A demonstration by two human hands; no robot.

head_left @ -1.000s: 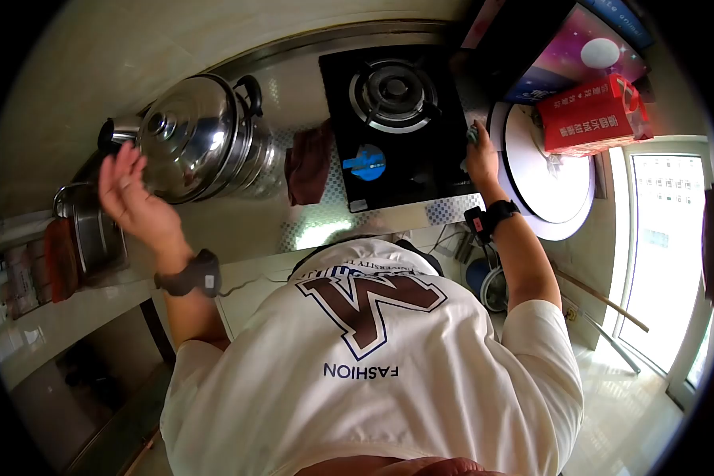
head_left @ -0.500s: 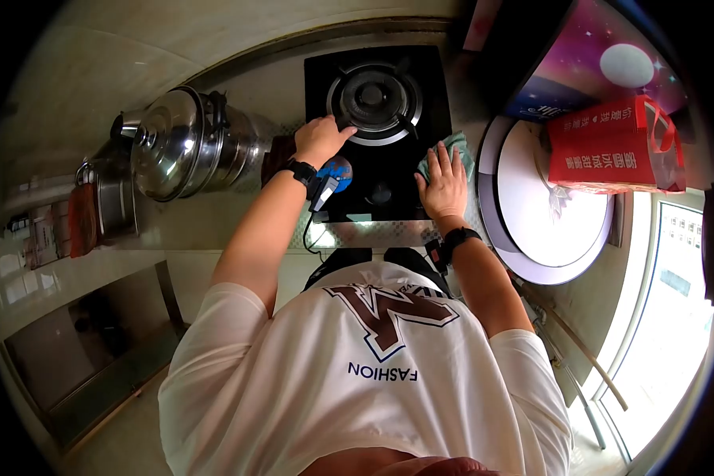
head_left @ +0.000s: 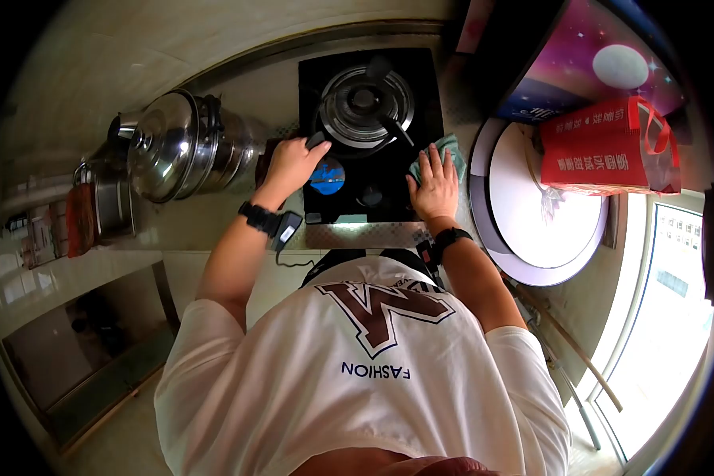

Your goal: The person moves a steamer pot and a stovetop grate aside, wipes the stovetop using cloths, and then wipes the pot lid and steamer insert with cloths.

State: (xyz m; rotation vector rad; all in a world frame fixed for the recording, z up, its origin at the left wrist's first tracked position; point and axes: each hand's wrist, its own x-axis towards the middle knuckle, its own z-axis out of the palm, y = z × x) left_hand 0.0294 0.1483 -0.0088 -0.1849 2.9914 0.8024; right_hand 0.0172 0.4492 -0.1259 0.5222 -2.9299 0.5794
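Observation:
The black gas stove (head_left: 341, 202) has a round burner (head_left: 362, 98) with a dark pan support (head_left: 397, 130) over it. My left hand (head_left: 292, 165) is at the burner's left side, its thumb and fingers closed on a dark prong of the support, which looks slightly raised and turned. Just below those fingertips is a round blue sticker (head_left: 327, 177). My right hand (head_left: 435, 190) lies flat with fingers spread on a green cloth (head_left: 451, 151) at the stove's right edge.
On the left stand a lidded steel pot (head_left: 166, 147) and a steel basin (head_left: 116, 202). To the right are a round white lid-like object (head_left: 531, 230), a red paper bag (head_left: 591, 151) and a purple box (head_left: 567, 59). A dark cloth lies partly behind my left hand.
My left hand came from beside the pot to the burner and closed on the pan support, which has shifted. My right hand moved onto the stove's right edge, flat over the cloth.

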